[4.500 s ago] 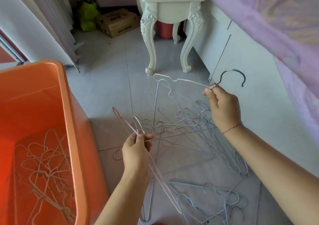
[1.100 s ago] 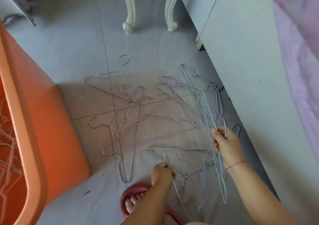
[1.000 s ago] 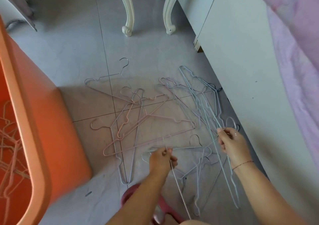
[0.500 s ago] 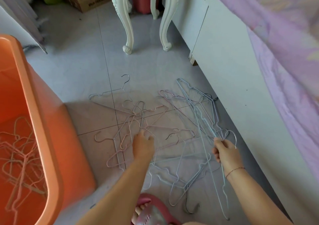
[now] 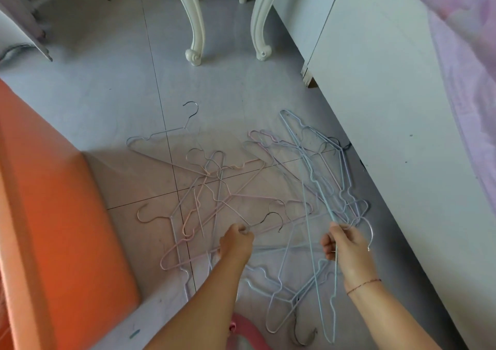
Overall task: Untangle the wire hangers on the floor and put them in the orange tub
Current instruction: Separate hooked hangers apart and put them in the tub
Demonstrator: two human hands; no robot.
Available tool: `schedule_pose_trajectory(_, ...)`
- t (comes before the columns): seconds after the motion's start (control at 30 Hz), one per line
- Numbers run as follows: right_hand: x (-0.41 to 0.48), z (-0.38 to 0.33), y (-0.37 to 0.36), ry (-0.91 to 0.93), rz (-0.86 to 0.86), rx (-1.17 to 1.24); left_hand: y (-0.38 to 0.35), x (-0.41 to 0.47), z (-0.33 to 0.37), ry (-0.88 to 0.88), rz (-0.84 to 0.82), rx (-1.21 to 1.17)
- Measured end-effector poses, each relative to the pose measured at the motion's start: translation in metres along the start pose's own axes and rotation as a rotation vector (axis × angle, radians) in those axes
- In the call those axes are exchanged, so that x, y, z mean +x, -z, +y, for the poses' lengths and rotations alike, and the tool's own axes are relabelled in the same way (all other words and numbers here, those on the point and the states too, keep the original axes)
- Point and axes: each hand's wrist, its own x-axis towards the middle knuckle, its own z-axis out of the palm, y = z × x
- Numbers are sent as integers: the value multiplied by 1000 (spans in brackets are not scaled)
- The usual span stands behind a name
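Still early: most hangers lie tangled on the floor. Your left hand pinches one hook, your right hand grips blue ones. Tub stands left, inside hidden.

This is a bedroom in a home. A bed with a soft pink-purple sheet stands at the right, a white table with curvy carved legs stands on the shiny grey floor tiles.
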Motion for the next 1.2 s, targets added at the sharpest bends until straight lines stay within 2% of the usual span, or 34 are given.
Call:
schedule_pose_trajectory(0.17, -9, -13, -8, 1, -27, 54, 18, -19, 15, -180, -48, -119)
schedule_pose_trajectory(0.33, -32, -59, -12, 167, -78, 77, 69, -70, 67, -295, 123, -304)
schedule_pose_trajectory(0.47, -63, -128, -28, 341, -133, 96, 133, -133, 114, -518, 250, -330)
schedule_pose_trajectory(0.6, -117, -209, -61, 469, -334, 138, 215, -200, 134, -683, 345, -402)
schedule_pose_trajectory(0.8, -232, -287, -137, 523, -762, 177, 359, -279, 95, -811, 659, -411)
schedule_pose_trajectory(0.9, -285, -304, -181, 472, -918, 237, 415, -297, 59, -806, 756, -344)
schedule_pose_trajectory(0.97, -311, -305, -212, 423, -970, 247, 440, -298, 32, -737, 816, -303)
schedule_pose_trajectory(1.03, -324, -297, -242, 362, -975, 204, 453, -288, 5, -627, 860, -271)
schedule_pose_trajectory(1.2, -314, -253, -278, 189, -916, -113, 450, -245, -43, -260, 777, 18)
